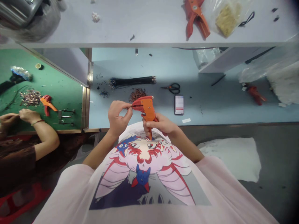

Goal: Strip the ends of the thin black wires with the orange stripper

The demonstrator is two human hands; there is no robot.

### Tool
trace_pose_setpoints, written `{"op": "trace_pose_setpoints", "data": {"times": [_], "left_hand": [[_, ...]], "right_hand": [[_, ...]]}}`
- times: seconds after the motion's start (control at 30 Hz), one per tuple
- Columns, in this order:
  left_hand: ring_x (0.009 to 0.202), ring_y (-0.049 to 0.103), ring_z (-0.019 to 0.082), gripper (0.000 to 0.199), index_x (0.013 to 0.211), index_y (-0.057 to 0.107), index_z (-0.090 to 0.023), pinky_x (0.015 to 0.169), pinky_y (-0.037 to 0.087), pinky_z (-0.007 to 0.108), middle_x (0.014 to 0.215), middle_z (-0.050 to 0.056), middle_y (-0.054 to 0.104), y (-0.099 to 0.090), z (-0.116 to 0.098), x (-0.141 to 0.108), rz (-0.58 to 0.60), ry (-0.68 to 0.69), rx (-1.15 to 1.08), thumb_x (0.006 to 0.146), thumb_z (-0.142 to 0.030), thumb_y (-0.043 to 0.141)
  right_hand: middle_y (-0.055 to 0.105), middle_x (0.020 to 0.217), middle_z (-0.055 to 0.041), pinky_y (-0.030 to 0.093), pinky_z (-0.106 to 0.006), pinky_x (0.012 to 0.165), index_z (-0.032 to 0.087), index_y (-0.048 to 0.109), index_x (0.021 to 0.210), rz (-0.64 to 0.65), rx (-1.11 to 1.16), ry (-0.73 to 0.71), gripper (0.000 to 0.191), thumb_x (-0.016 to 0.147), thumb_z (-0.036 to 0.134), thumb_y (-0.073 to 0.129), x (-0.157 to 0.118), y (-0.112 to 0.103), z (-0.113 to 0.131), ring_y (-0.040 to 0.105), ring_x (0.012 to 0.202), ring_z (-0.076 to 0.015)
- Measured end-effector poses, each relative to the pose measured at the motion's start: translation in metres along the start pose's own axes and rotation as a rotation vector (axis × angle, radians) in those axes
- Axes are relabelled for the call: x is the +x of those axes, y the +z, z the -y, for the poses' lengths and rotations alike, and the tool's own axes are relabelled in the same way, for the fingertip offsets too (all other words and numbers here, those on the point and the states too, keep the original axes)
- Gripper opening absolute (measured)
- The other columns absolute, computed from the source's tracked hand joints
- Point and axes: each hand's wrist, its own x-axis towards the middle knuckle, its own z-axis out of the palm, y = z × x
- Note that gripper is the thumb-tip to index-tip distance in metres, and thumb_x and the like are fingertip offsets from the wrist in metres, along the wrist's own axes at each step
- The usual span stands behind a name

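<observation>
Gripping: the right hand (158,123) is closed around the handle of an orange plastic wire stripper (146,109), its fingers (149,124) wrapped across the grip.

Pinching: the left hand (119,116) is closed to a pinch at the stripper's nose, thumb and fingers against the jaws; whether a wire sits there is too small to tell.

Tool's lie: held in the air above the bench edge, just in front of the chest, nose pointing toward the left hand, handle running down toward the pink anime-print T-shirt (144,174).

Just past the stripper: a heap of copper-brown wire scraps (137,94), and behind it a long bundle of black wires (132,81) lying crosswise.

Right of the stripper: black-handled steel scissors (171,88), a small blurred box (179,105), further off a red hand tool (255,95).

Left of the stripper: a co-worker's hands (29,115) near a pile of metal terminals (30,98), a small orange-red stripper (48,104) and pliers (65,116) on a green mat (63,74).

Beyond the stripper: a grey shelf (140,45) carrying a larger orange clamp-like tool (196,18) and a clear plastic bag (227,18).

Surface: a pale blue workbench (201,115) strewn with small dark bits.

Room: grey floor below the bench, a white cloth (230,158) lying on it.
</observation>
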Motion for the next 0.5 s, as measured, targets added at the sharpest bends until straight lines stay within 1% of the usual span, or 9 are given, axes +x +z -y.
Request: {"op": "trace_pose_setpoints", "data": {"times": [0.27, 0.4, 0.5], "left_hand": [[0.073, 0.055, 0.015, 0.004, 0.075, 0.064, -0.021, 0.074, 0.043, 0.030, 0.074, 0.000, 0.063, -0.001, -0.001, 0.000, 0.004, -0.031, 0.009, 0.076, -0.019, 0.061], [0.073, 0.054, 0.015, 0.005, 0.075, 0.063, -0.021, 0.073, 0.042, 0.030, 0.073, 0.000, 0.062, -0.001, 0.000, -0.001, 0.005, -0.015, 0.020, 0.076, -0.017, 0.059], [0.072, 0.054, 0.015, 0.006, 0.075, 0.062, -0.021, 0.072, 0.041, 0.030, 0.073, 0.000, 0.061, -0.001, 0.001, -0.001, 0.006, 0.018, 0.024, 0.076, -0.016, 0.059]], "right_hand": [[0.057, 0.053, 0.0003, 0.046, -0.023, 0.048, 0.015, 0.052, 0.067, -0.009, -0.123, -0.028, 0.032, 0.085, 0.040, 0.059, 0.004, 0.001, -0.008, 0.054, 0.046, -0.0107], [0.053, 0.051, 0.0036, 0.044, -0.024, 0.045, 0.017, 0.053, 0.074, -0.056, -0.075, -0.056, 0.025, 0.084, 0.038, 0.062, 0.006, 0.004, -0.015, 0.051, 0.043, -0.0101], [0.049, 0.050, 0.0059, 0.042, -0.023, 0.044, 0.017, 0.052, 0.079, -0.075, -0.026, -0.048, 0.022, 0.082, 0.036, 0.064, 0.007, 0.005, -0.017, 0.048, 0.042, -0.0093]]}}
